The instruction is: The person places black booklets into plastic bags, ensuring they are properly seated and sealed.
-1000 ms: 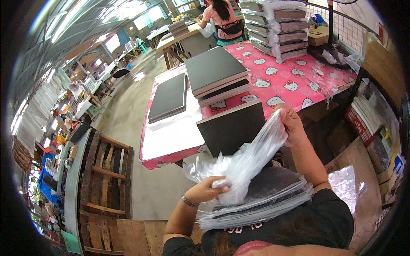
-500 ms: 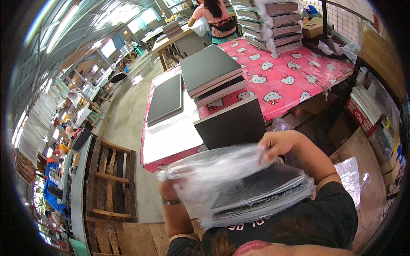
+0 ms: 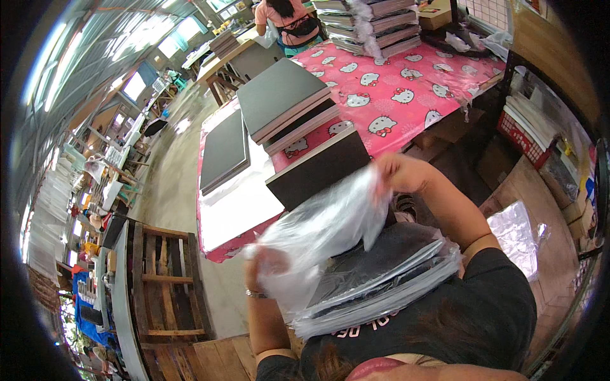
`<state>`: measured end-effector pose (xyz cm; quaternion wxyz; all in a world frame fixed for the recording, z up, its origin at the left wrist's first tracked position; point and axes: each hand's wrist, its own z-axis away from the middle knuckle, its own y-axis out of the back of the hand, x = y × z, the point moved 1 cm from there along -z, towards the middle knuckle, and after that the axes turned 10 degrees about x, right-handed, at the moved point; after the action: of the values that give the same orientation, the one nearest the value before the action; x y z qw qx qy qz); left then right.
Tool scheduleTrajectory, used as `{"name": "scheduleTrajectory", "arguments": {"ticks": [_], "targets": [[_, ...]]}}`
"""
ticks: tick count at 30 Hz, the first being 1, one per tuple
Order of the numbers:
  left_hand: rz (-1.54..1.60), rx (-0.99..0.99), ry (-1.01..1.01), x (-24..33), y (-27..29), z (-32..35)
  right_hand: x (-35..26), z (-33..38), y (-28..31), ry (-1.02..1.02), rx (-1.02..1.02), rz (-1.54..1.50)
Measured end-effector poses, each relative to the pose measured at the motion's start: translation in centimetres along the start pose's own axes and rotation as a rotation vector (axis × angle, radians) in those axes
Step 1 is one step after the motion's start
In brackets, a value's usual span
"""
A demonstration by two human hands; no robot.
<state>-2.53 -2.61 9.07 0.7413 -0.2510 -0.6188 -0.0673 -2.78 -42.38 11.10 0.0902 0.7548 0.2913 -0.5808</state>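
Beside a pink tabletop [image 3: 381, 105], the left hand [image 3: 267, 267] and right hand [image 3: 404, 173] grip clear plastic [image 3: 318, 225] between them, the left partly veiled and blurred, above plastic-wrapped black books [image 3: 384, 261]. Farther right, a red basket [image 3: 520, 137] holds pale, indistinct sheets [image 3: 535, 120].

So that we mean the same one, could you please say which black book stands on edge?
The black book beyond the clear plastic in the hands: its cover faces the camera, while the left pile and middle pile lie flat.
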Motion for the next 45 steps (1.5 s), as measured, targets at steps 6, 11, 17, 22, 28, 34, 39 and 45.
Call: {"name": "scheduleTrajectory", "arguments": {"ticks": [6, 11, 17, 22, 28, 34, 39, 45], "targets": [[0.165, 0.271, -0.200, 0.8, -0.5, -5.5, 0.7, -1.4, 2.6, 0.022, 0.439, -0.343], [-0.685, 0.637, -0.728, -0.7, 2.1, -12.5, 1.1, -4.4, 3.0, 0.123, 0.694, 0.539], [-0.868, 0.658, -0.613, -1.6, -3.0, -9.5, 3.3, -1.1, 1.2, 0.438, 0.856, 1.226], [-0.725, 0.748, -0.654, 0.4, -3.9, -3.4, -0.1, 1.4, -0.1, -0.072, 0.713, 0.359], [-0.164, 0.206, 0.248, 2.2, -0.4, -5.3, 2.6, 4.8, 3.2, -0.163, 0.552, -0.247], [-0.314, 0.239, 0.392, -10.9, 5.1, -7.5, 14.6, 8.6, 5.2, -0.458, 0.474, -0.518], [-0.448, 0.071, 0.538, -22.3, 5.1, -8.2, 28.0, 18.5, 11.3, -0.803, 0.618, -0.380], [-0.389, 0.255, 0.391, -22.8, 11.2, -4.1, 17.6, 7.0, 8.1, -0.672, 0.256, 0.748]]}}
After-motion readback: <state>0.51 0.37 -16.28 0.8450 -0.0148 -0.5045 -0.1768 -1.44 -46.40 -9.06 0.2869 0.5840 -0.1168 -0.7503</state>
